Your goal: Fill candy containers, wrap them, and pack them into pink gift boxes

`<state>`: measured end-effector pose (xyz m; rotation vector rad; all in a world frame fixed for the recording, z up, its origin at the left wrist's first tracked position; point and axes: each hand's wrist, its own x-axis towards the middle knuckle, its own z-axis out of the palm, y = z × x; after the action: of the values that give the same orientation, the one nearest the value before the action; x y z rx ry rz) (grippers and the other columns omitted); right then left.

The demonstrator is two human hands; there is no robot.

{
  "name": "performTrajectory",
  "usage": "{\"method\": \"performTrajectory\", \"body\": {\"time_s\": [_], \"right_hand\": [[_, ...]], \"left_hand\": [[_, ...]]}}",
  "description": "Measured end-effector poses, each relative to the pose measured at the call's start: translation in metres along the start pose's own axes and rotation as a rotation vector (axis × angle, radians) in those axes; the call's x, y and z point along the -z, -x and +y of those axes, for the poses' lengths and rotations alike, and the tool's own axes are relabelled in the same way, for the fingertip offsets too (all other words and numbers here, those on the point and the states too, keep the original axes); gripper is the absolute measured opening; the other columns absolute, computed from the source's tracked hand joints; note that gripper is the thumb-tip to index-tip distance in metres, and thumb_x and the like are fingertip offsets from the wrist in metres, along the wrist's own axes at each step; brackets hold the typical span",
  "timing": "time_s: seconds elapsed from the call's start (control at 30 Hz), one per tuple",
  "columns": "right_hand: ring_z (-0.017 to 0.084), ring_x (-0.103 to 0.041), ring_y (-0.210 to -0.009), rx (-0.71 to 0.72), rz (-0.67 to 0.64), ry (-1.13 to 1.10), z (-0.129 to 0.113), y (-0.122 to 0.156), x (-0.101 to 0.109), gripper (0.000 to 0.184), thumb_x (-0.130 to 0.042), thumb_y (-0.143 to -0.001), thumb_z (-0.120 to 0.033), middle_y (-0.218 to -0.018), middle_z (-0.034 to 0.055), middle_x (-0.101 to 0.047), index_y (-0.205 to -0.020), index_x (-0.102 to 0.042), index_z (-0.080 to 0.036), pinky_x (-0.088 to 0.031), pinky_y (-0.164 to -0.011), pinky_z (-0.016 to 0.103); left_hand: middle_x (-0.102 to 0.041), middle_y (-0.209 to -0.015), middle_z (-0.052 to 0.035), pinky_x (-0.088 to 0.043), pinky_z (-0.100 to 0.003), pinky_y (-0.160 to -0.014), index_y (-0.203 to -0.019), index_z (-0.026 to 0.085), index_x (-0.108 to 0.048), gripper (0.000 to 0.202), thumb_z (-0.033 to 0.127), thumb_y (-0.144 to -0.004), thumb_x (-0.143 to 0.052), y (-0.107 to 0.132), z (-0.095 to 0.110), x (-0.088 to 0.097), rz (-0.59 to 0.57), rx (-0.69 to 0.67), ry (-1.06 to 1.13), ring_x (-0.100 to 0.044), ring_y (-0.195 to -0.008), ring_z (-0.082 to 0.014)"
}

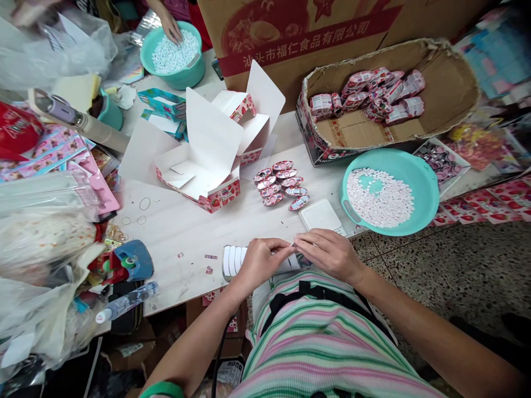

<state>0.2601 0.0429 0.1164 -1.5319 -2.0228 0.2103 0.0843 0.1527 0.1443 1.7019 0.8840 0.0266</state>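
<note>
My left hand (259, 261) and my right hand (329, 253) meet at the near edge of the white table (174, 226), fingers pinched together on a small flat item between them. Under the left hand lies a white ribbed strip (233, 258). What the fingertips grip is too small to name. Just beyond the hands sits a white flat lid (320, 214). Several small red-and-silver packets (281, 183) lie in two rows on the table. A teal bowl (418, 182) of small white pieces stands to the right.
An open strawberry-print carton (207, 166) stands mid-table. A torn cardboard tray (452, 88) with wrapped pink packets sits at back right. Another person's hand (169, 25) reaches into a second teal bowl (182, 74) at the back. Plastic bags and clutter fill the left side.
</note>
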Motion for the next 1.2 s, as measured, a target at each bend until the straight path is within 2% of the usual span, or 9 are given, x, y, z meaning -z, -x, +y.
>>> {"method": "performTrajectory", "body": {"time_s": [0.17, 0.4, 0.63, 0.83, 0.97, 1.1, 1.2], "right_hand": [[0.022, -0.060, -0.099, 0.014, 0.012, -0.018, 0.002, 0.005, -0.002, 0.034, -0.059, -0.084, -0.026, -0.109, 0.0092, -0.066, -0.118, -0.059, -0.021, -0.052, -0.084, 0.037], [0.020, -0.060, -0.101, -0.013, 0.025, -0.029, 0.000, 0.004, -0.005, 0.027, -0.057, -0.085, -0.022, -0.108, 0.0081, -0.066, -0.112, -0.062, -0.022, -0.051, -0.087, 0.037], [0.021, -0.060, -0.098, 0.029, 0.046, -0.001, 0.002, 0.006, -0.004, 0.028, -0.058, -0.084, -0.024, -0.105, 0.0085, -0.067, -0.112, -0.063, -0.022, -0.052, -0.083, 0.035], [0.020, -0.061, -0.097, 0.016, 0.041, -0.034, 0.006, 0.006, -0.006, 0.027, -0.057, -0.085, -0.030, -0.106, 0.0077, -0.068, -0.111, -0.063, -0.024, -0.052, -0.084, 0.035], [0.019, -0.061, -0.098, 0.021, 0.026, -0.049, 0.006, 0.002, -0.011, 0.024, -0.054, -0.086, -0.019, -0.105, 0.0075, -0.068, -0.108, -0.063, -0.022, -0.051, -0.085, 0.035], [0.018, -0.062, -0.089, -0.063, 0.080, -0.106, 0.004, -0.001, -0.017, 0.019, -0.052, -0.086, -0.014, -0.093, 0.0066, -0.068, -0.100, -0.063, -0.020, -0.052, -0.080, 0.034], [0.018, -0.061, -0.082, -0.208, 0.141, -0.171, 0.009, -0.005, -0.020, 0.015, -0.051, -0.086, -0.014, -0.086, 0.0058, -0.067, -0.095, -0.061, -0.020, -0.051, -0.075, 0.034]], "left_hand": [[-0.073, -0.077, -0.0020, -0.047, -0.021, -0.061, -0.084, 0.018, -0.073, 0.025, 0.038, -0.082, -0.057, 0.000, -0.002, -0.002, -0.009, 0.024, 0.035, -0.063, -0.067, -0.0141], [-0.073, -0.077, -0.0032, -0.046, -0.021, -0.059, -0.084, 0.017, -0.073, 0.028, 0.040, -0.081, -0.057, -0.001, -0.005, -0.003, -0.010, 0.024, 0.041, -0.062, -0.067, -0.0145], [-0.073, -0.082, -0.0029, -0.048, -0.023, -0.067, -0.087, 0.017, -0.073, 0.027, 0.037, -0.083, -0.054, -0.002, -0.006, 0.001, -0.081, 0.016, 0.086, -0.063, -0.072, -0.0146], [-0.071, -0.078, -0.0030, -0.047, -0.022, -0.062, -0.084, 0.014, -0.072, 0.034, 0.042, -0.084, -0.051, -0.003, -0.009, -0.002, -0.083, 0.040, 0.101, -0.061, -0.069, -0.0145], [-0.072, -0.084, -0.0016, -0.047, -0.023, -0.067, -0.088, 0.018, -0.071, 0.031, 0.040, -0.086, -0.049, -0.011, -0.024, -0.004, 0.010, 0.008, 0.018, -0.064, -0.074, -0.0150], [-0.071, -0.094, -0.0024, -0.045, -0.026, -0.078, -0.092, 0.021, -0.068, 0.028, 0.034, -0.090, -0.043, -0.035, -0.055, 0.002, 0.148, -0.052, -0.307, -0.064, -0.085, -0.0167], [-0.069, -0.094, -0.0064, -0.042, -0.029, -0.081, -0.095, 0.019, -0.066, 0.028, 0.030, -0.092, -0.040, -0.063, -0.088, 0.006, 0.186, -0.048, -0.593, -0.062, -0.089, -0.0189]]}}
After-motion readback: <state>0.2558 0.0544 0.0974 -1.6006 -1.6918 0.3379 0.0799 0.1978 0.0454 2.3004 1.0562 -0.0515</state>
